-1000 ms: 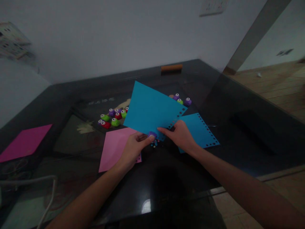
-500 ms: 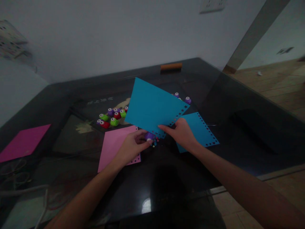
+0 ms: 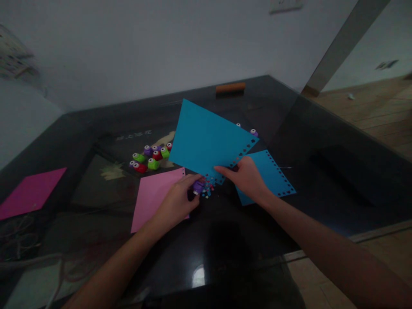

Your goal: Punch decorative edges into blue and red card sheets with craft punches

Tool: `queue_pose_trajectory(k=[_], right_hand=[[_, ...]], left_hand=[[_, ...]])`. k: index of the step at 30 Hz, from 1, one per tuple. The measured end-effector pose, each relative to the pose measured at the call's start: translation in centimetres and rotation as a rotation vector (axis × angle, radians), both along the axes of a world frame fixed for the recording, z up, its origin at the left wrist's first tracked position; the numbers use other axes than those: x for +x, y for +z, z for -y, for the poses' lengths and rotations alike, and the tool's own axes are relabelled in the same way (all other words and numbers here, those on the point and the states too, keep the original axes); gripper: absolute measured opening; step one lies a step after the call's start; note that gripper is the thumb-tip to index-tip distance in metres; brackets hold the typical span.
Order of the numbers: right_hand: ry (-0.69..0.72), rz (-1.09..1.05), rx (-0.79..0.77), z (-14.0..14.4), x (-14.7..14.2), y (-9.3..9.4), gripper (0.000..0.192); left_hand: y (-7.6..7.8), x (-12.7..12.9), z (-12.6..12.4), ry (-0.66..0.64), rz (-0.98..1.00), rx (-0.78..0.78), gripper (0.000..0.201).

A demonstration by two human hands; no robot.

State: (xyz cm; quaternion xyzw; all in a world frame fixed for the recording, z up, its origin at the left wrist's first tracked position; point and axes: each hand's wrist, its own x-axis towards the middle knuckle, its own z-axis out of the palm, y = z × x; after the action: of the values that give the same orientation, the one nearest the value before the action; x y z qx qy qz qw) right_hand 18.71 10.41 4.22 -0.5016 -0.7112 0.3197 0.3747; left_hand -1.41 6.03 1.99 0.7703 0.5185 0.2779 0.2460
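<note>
A blue paper sheet (image 3: 209, 139), punched with small shapes along its lower right edge, is held tilted above the middle of a dark glass table (image 3: 322, 141). The right hand (image 3: 247, 178) pinches its near edge between thumb and fingers. The left hand (image 3: 177, 201) closes its fingers around a small purple punch (image 3: 198, 186) at the sheet's near corner, above scattered paper bits (image 3: 208, 192). A pink sheet (image 3: 154, 195) lies under the left hand; a second blue sheet (image 3: 270, 174) lies under the right.
</note>
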Motion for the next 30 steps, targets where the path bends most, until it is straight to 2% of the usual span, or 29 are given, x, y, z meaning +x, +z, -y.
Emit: queue_pose_trajectory(k=[4,11,19,26,30], right_hand=[[-0.001,-0.010,0.016,0.0,0.0,0.0,0.035],[-0.022,0.010,0.009,-0.2,0.3,0.1,0.037],[-0.016,-0.056,0.045,-0.5,0.6,0.0,0.036],[-0.038,-0.143,-0.011,-1.3,1.2,0.3,0.029],[-0.075,-0.206,-0.049,-1.9,1.8,0.7,0.025]], left_hand=[[0.0,-0.1,-0.1,-0.009,-0.052,0.075,0.049],[0.5,0.0,-0.2,0.005,-0.013,0.041,0.048],[0.4,-0.3,-0.5,0.038,0.155,-0.128,0.039],[1.6,-0.3,-0.7,0.083,0.420,-0.335,0.025],[2.0,-0.2,-0.7,0.124,0.602,-0.452,0.031]])
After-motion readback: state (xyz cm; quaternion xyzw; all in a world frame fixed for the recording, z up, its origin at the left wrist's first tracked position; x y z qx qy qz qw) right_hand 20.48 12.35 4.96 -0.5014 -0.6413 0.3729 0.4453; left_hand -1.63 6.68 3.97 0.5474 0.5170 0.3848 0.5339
